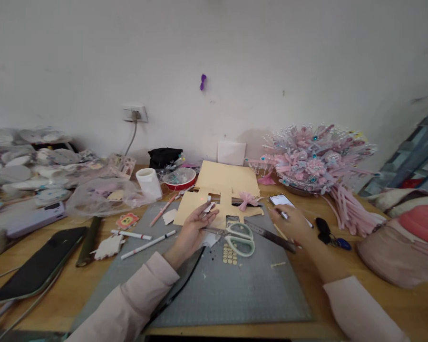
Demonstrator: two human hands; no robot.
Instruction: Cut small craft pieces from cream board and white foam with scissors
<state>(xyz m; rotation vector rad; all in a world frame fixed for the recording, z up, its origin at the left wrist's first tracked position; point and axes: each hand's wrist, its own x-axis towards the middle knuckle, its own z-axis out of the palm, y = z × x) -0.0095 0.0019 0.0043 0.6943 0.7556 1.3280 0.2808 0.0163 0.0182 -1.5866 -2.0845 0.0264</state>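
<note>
My left hand [192, 230] is above the cutting mat [249, 294], palm turned up and fingers curled around a small white piece [209, 206]. Close beside it lie green-handled scissors [239, 237] and a cut-out sheet of cream card [189, 209]. My right hand [294, 223] is closed at the mat's right edge, in front of a lit phone [280, 199]. Something small and dark-tipped shows at its fingertips, too blurred to name. A metal ruler [271, 235] lies between the hands. Small round beige pieces [230, 254] sit in rows on the mat.
White markers [148, 244] and a paper cut-out [109, 247] lie to the left, near a black tablet-like slab [39, 261]. A white roll [149, 184] and red-rimmed dish [180, 179] stand behind. At right are a pink beaded headdress [314, 164] and keys [331, 237].
</note>
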